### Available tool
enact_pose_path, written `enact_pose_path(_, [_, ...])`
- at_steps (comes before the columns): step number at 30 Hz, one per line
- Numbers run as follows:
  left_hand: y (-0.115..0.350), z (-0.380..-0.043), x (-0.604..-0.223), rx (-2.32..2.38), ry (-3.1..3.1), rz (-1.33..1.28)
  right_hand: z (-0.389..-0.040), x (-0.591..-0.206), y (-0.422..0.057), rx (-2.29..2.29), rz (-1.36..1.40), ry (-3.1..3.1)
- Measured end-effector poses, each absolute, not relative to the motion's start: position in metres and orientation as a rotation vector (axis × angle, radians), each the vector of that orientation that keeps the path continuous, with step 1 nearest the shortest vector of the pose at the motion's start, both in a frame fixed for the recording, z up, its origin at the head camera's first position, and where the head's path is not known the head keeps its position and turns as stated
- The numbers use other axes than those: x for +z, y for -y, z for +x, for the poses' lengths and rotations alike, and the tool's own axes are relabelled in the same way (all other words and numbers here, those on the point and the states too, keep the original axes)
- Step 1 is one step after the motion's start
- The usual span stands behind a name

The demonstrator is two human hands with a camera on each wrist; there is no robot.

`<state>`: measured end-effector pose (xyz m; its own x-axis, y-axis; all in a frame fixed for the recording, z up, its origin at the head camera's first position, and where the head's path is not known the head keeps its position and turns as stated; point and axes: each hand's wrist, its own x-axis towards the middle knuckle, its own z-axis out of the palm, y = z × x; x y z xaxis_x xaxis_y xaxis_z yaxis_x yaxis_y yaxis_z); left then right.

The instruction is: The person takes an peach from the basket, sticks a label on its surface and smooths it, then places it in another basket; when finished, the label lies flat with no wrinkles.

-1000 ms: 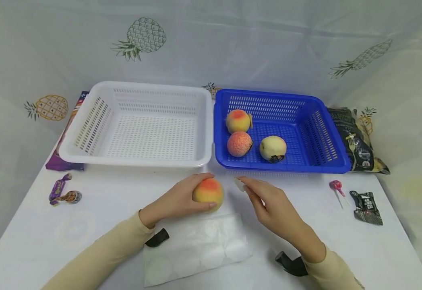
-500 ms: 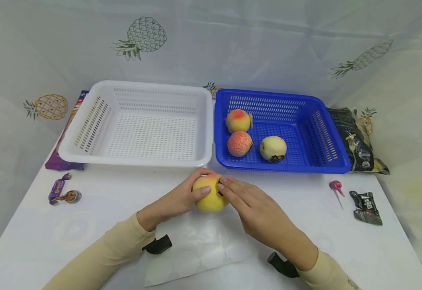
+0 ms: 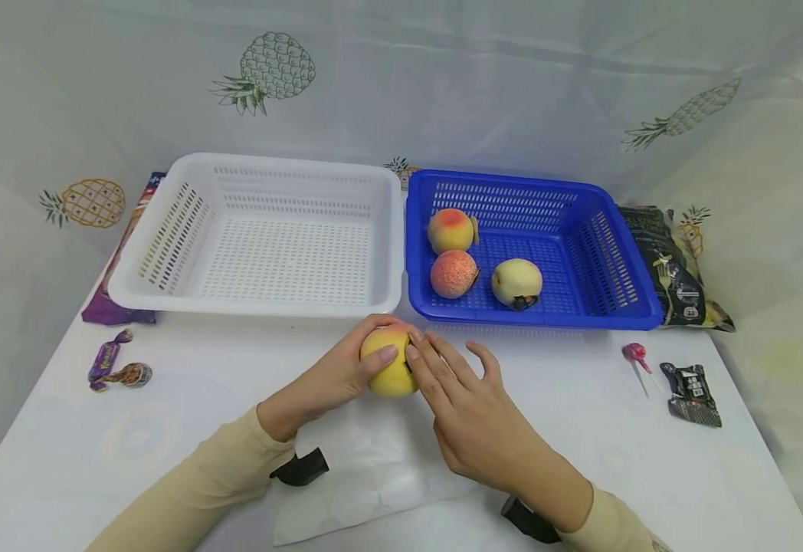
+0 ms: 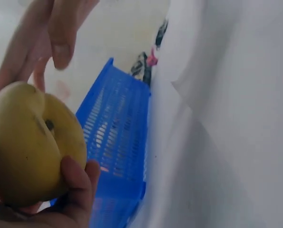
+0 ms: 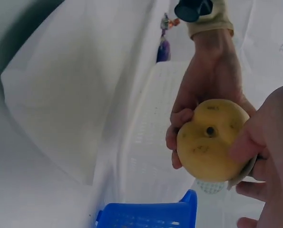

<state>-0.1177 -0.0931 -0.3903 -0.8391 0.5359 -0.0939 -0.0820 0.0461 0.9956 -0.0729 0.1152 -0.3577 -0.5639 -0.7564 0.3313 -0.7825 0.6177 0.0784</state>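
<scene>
My left hand (image 3: 335, 376) grips a yellow-and-orange artificial peach (image 3: 391, 383) above the middle of the white table, fingers behind it and thumb in front. Straight fingers of my right hand (image 3: 477, 429) press on the peach's right side, over a dark patch there. The right wrist view shows the peach's underside with a small dark hole, and a thin pale edge (image 5: 241, 176) standing out beside the right fingers. In the left wrist view the right thumb hangs apart from the fruit. Below the hands lies a whitish sheet (image 3: 374, 498) with faint round shapes.
A white basket (image 3: 257, 308) and a blue basket (image 3: 546, 319) stand side by side at the back; several artificial peaches (image 3: 453, 274) lie in the blue one. Wrapped candies (image 3: 106, 359) lie left; a lollipop (image 3: 636, 354) and black packet (image 3: 691, 395) lie right. Bags flank the baskets.
My right hand has moved left from beside the peach, with a small pale piece between its fingertips, and now presses on the fruit. The left hand has turned the peach.
</scene>
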Motion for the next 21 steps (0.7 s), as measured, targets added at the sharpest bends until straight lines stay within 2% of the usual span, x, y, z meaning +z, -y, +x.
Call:
enact_pose_path(16, [0.076, -0.089, -0.376, 1.996, -1.727, 0.186, -0.055, -0.336, -0.101, 0.429, 1.028, 1.974])
enact_pose_path(21, [0.077, -0.090, -0.375, 1.979, -1.820, 0.202, -0.061, -0.333, -0.109, 0.867, 0.829, 2.077])
